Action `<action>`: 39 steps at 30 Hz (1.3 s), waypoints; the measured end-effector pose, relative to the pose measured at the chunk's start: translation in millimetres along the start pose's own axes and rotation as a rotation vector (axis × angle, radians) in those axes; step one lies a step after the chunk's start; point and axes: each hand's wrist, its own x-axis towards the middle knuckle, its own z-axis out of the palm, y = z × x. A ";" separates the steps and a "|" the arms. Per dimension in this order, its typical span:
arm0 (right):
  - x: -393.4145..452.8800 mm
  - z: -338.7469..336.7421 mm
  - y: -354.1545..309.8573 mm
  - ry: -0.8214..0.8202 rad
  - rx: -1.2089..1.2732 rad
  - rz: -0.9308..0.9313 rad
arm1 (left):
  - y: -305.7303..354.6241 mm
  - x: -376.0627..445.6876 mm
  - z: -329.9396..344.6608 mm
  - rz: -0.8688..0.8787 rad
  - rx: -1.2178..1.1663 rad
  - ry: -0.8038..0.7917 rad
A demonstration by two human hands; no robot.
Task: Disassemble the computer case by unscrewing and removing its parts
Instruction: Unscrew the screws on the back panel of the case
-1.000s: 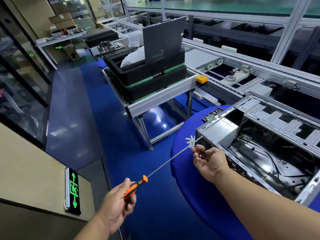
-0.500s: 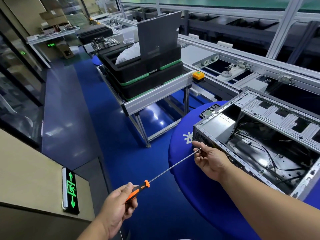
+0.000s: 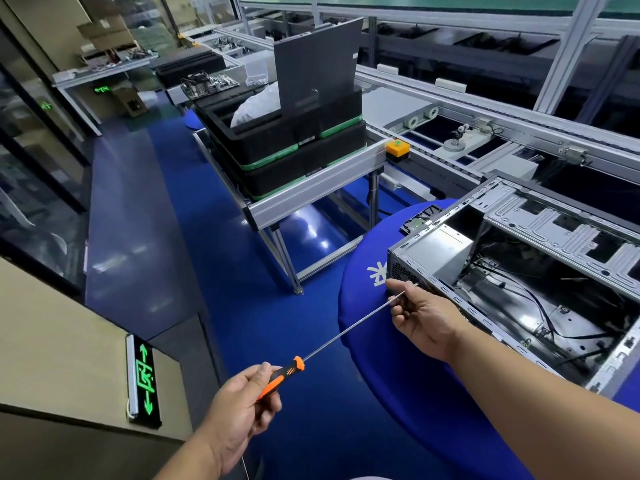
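An open grey computer case (image 3: 540, 223) lies on its side on a round blue-covered table (image 3: 388, 362), its inside with black cables and a silver power supply (image 3: 440, 251) exposed. My left hand (image 3: 242, 407) grips the orange-and-black handle of a long screwdriver (image 3: 346, 330). The thin shaft runs up and right to the case's near rear corner. My right hand (image 3: 422, 317) pinches the shaft near its tip, right against that corner. The tip itself is hidden by my fingers.
A small black part (image 3: 419, 218) lies on the table behind the case. Left of it stands an aluminium bench (image 3: 311, 192) with stacked black trays and an upright dark panel. A conveyor line (image 3: 485, 109) runs along the back. A green exit sign (image 3: 143, 379) sits low on the left.
The view has shifted slightly, so the case sits a little further right. My right hand has slid along the shaft toward the tip at the case corner. The left hand keeps its grip.
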 end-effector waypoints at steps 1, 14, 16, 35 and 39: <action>0.6 -0.1 0.3 0.009 0.010 0.003 | 0.5 0.0 0.0 0.004 0.010 -0.009; 0.2 6.2 -0.2 0.028 0.095 -0.002 | 9.0 -2.3 4.6 0.074 0.130 -0.030; 0.7 6.1 -0.5 0.022 0.100 -0.008 | 8.7 -3.5 5.6 0.128 0.203 -0.025; 0.1 2.6 -1.8 0.015 0.110 0.009 | 4.3 -5.3 18.0 0.515 0.770 0.132; -1.1 5.5 -2.1 0.013 0.110 0.000 | 5.9 -1.1 15.2 0.424 0.651 0.055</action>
